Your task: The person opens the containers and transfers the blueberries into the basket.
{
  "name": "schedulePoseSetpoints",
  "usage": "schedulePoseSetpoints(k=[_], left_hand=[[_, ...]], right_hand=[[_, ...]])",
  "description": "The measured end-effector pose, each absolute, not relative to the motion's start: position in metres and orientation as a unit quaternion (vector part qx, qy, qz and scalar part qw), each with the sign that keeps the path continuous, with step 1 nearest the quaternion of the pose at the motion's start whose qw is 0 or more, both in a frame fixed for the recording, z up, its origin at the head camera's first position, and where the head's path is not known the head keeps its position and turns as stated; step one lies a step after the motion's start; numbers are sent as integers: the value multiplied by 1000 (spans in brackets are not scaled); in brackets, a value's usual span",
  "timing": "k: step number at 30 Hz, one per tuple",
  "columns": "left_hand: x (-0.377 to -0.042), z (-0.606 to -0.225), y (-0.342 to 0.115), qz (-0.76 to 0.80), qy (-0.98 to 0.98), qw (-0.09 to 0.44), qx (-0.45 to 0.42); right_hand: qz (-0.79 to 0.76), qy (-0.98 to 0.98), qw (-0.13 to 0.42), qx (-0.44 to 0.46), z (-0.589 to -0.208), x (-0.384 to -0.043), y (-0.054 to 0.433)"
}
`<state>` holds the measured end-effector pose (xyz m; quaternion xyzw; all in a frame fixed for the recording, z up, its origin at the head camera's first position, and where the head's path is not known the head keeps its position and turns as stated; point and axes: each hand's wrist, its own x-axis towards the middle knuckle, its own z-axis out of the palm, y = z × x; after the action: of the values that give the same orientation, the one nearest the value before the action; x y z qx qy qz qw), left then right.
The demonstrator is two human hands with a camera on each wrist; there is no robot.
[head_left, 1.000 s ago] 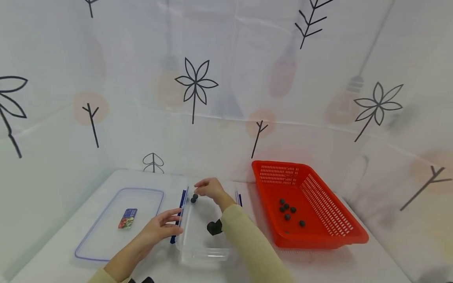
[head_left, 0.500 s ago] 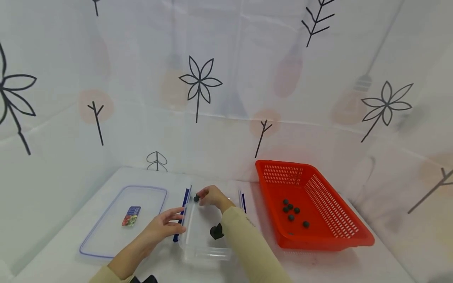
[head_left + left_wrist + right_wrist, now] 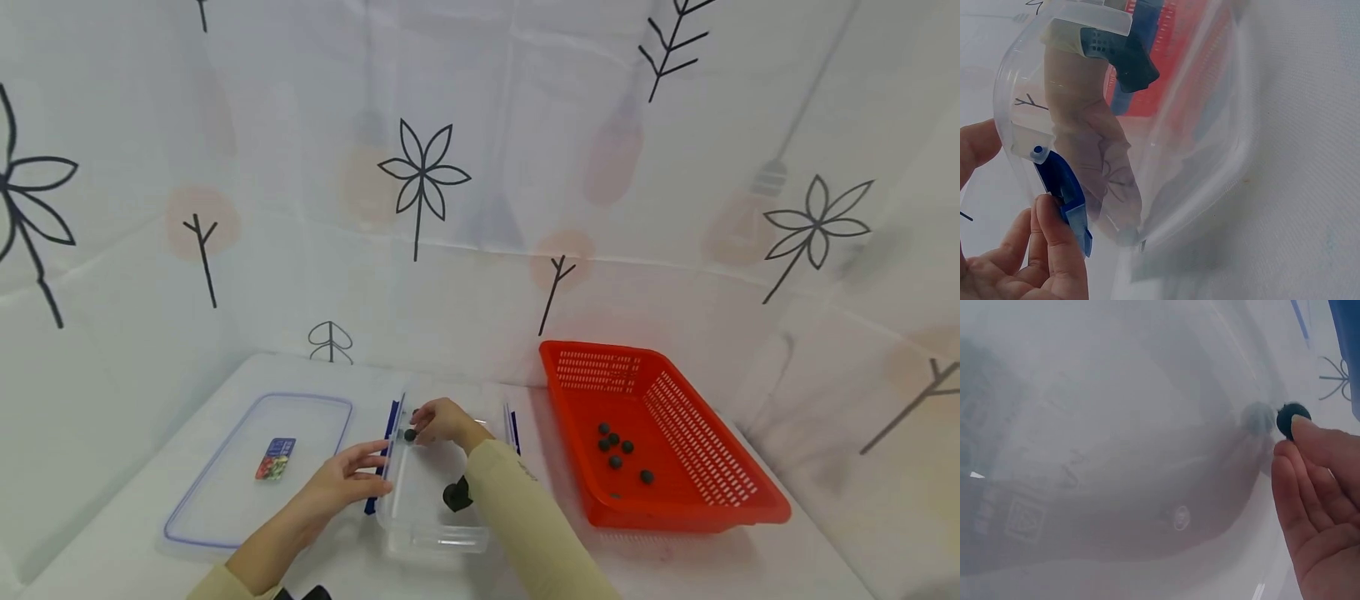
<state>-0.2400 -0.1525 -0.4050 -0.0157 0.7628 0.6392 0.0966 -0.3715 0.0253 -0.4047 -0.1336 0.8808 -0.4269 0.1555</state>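
A clear plastic box (image 3: 438,537) with blue side latches stands at the middle of the white table. Over its far left part, my right hand (image 3: 444,421) pinches a small dark round blueberry (image 3: 1291,420) between thumb and fingers, close to the wall. A blurred greenish reflection shows beside the berry in the right wrist view. My left hand (image 3: 341,483) touches the box's left side from outside, fingers mostly straight. In the left wrist view its fingertips meet the blue latch (image 3: 1063,184). A small dark spot behind my right fingertips is too hidden to identify.
To the right stands a red perforated basket (image 3: 678,518) with several dark berries (image 3: 615,462) on its bottom. A clear lid (image 3: 225,492) with a blue rim and a colourful label (image 3: 275,458) lies at the left. A patterned white cloth (image 3: 480,208) hangs behind.
My right hand has come slightly nearer over the box, with the blueberry in its fingers. The left hand keeps its place at the box's side. The head view has shifted a little.
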Motion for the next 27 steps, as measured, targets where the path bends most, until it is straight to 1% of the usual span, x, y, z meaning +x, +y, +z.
schedulePoseSetpoints(k=[6,14,20,27], left_hand=[[-240,-407,-152,633,768,96,-19],[-240,-407,-152,636,765,99,-13],[-239,-406,-151,635,766,96,-18],[-240,-406,-151,627,773,95,-20]], right_hand=[[-404,883,171,-165,-404,-366,22],[-367,901,173,-153,-401,-364,21],[-417,882,181,-123,-392,-364,21],[-477,850,167,-149,-376,-364,28]])
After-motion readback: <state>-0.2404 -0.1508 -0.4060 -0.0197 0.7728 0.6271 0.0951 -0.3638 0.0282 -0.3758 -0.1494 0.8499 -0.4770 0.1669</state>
